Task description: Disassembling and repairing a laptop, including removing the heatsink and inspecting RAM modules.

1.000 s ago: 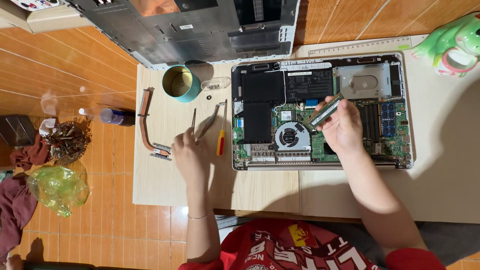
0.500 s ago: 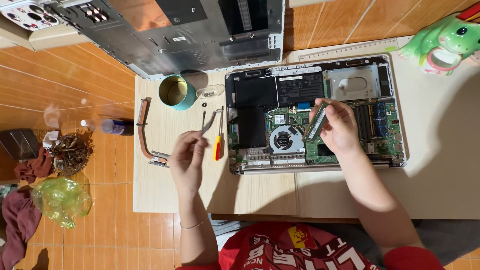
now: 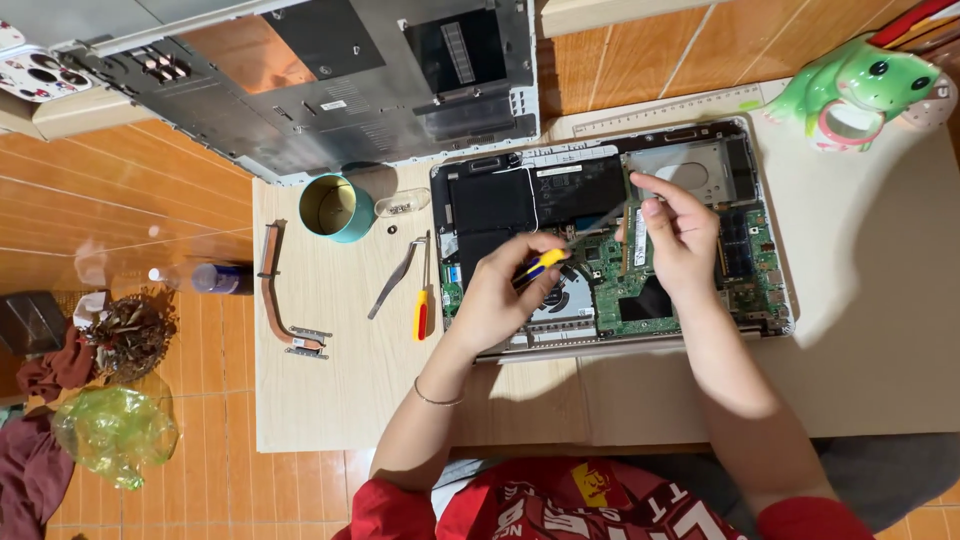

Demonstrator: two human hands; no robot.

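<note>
Pale wooden board (image 3: pixel 340 400) over orange floor tiles (image 3: pixel 150 200).

Home repair corner: low board (image 3: pixel 330 400) on orange tiled floor (image 3: pixel 120 200), opened laptop (image 3: pixel 610 235), frog mug (image 3: pixel 860 90).

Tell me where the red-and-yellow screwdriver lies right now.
In the head view, the red-and-yellow screwdriver lies on the pale wooden board, left of the opened laptop base, beside the metal tweezers and below the teal cup.
</note>
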